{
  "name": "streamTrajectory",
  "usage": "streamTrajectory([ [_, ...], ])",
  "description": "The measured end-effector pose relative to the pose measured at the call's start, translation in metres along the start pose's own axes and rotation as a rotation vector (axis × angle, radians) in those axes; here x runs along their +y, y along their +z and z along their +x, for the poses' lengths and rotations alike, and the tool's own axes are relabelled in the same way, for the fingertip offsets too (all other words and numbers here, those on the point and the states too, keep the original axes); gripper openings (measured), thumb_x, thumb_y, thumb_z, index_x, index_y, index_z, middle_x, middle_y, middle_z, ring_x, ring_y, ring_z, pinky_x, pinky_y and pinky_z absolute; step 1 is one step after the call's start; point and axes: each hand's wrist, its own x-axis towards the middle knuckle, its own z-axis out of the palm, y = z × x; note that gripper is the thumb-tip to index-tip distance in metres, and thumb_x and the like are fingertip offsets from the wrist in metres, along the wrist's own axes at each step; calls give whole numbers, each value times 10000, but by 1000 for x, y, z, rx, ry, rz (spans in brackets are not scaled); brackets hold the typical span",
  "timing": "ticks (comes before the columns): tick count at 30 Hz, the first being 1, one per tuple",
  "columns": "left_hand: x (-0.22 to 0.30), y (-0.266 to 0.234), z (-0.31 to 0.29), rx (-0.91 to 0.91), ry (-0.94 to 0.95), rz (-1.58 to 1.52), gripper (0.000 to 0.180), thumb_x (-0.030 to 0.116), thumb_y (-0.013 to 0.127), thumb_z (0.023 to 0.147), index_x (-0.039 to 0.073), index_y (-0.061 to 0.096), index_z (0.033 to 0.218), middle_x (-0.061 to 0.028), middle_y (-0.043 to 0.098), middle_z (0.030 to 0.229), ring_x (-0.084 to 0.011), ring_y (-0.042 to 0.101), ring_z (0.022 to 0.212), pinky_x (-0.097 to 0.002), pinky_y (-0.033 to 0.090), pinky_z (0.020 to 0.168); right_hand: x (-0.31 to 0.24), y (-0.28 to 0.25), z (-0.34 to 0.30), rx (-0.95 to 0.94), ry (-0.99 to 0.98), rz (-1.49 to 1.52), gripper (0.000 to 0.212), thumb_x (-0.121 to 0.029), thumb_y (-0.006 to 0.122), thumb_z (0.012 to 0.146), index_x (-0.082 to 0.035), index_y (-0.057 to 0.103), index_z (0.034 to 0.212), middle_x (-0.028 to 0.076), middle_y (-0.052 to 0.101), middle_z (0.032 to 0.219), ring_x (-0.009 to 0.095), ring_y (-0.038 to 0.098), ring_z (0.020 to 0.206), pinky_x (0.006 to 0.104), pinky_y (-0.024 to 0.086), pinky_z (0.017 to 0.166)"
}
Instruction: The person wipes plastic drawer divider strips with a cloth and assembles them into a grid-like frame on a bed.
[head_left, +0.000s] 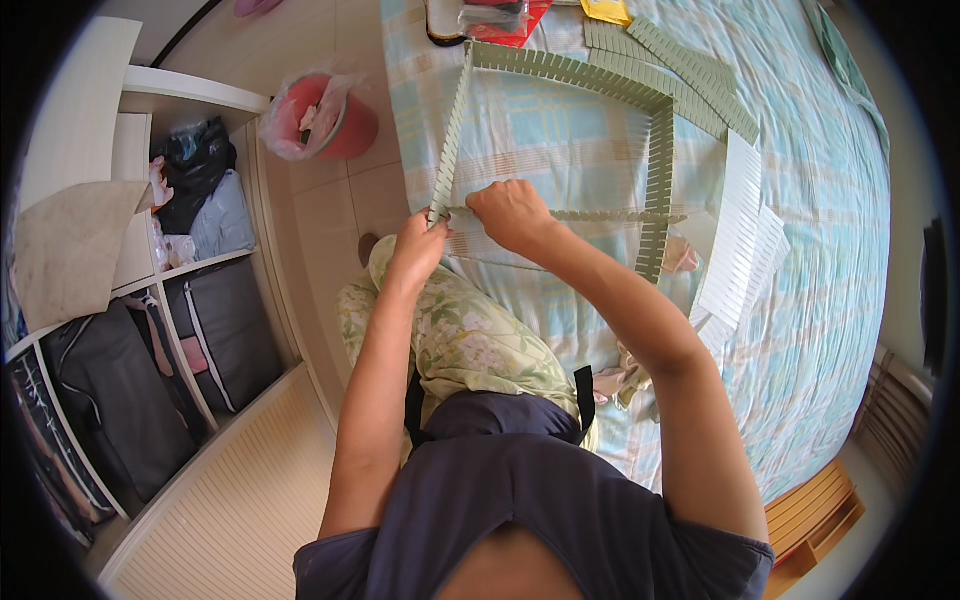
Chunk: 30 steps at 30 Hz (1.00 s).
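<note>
Pale green slotted divider strips stand on edge on the bed, joined into an open frame. Its far strip [570, 68] and right strip [659, 170] meet at a corner. My left hand [416, 248] is closed on the near end of the left strip [451, 145]. A cross strip [590, 216] runs from there to the right strip. My right hand [512, 214] is closed round the cross strip near its left end, a little right of my left hand; the fingertips are hidden beneath it.
Loose green strips [690, 75] and white slotted strips [733, 225] lie right of the frame on the checked bedcover [810, 260]. A yellow packet [606, 11] is at the far edge. Left of the bed are a red bin [352, 128] and a shelf unit [215, 262] holding dark storage bags.
</note>
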Motion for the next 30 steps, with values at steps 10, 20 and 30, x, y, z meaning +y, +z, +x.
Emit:
streamTrajectory([
  [10,3,6,-2,-7,9,-42,246,86,458,943,-45,593,1102,-84,630,1058,-179,613,942,-324,429,863,1,-1,-3,29,-48,-56,117,-45,596,750,-80,677,827,122,675,811,293,677,775,389,522,662],
  [20,-3,8,3,25,3,-11,254,62,428,936,-58,583,1097,-109,625,1048,-189,614,946,-331,430,860,-2,-3,-7,68,-15,48,153,-36,610,729,-93,655,863,127,668,744,310,663,720,412,508,617],
  [30,-13,13,12,78,99,-20,260,13,406,906,-61,569,1093,-139,649,992,-223,650,867,-346,477,800,1,3,-10,180,-52,82,190,-29,605,720,-90,651,894,129,654,699,314,651,678,414,499,586],
])
